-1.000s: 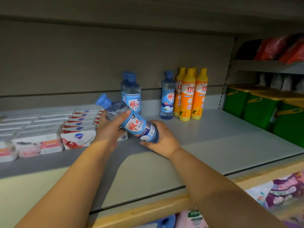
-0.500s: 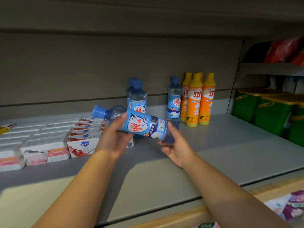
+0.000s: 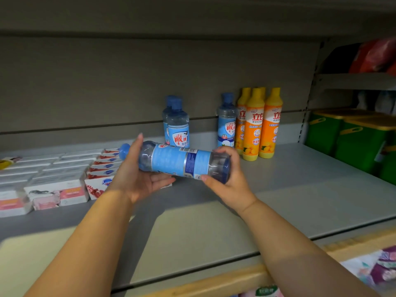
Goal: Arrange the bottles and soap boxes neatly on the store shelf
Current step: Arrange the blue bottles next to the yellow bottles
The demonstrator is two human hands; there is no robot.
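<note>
- Blue-tinted clear plastic, the bottle [image 3: 177,161] is held level above the shelf [image 3: 300,179], cap [image 3: 124,150] pointing left. A second ago it slanted cap-up with its red-lettered front to the camera; it has since rolled to show the barcode side.
- The left hand [image 3: 137,181] clasps the shoulder end, thumb raised across the neck and fingers laid beneath. The right hand [image 3: 229,181] curls round the base, which half a second ago it only propped with straighter fingers.
- With both ends secured, the bottle looks ready to be swung upright and stood in the row.
- Behind the grip, the upright blue bottles [image 3: 177,127] stand with a gap between them. Right of it are glossy orange bottles [image 3: 255,125] with tapered necks.
- Left of the grip, flat matte card soap boxes [image 3: 55,189] lie in rows.
- Beneath both hands the shelf is smooth grey metal.
</note>
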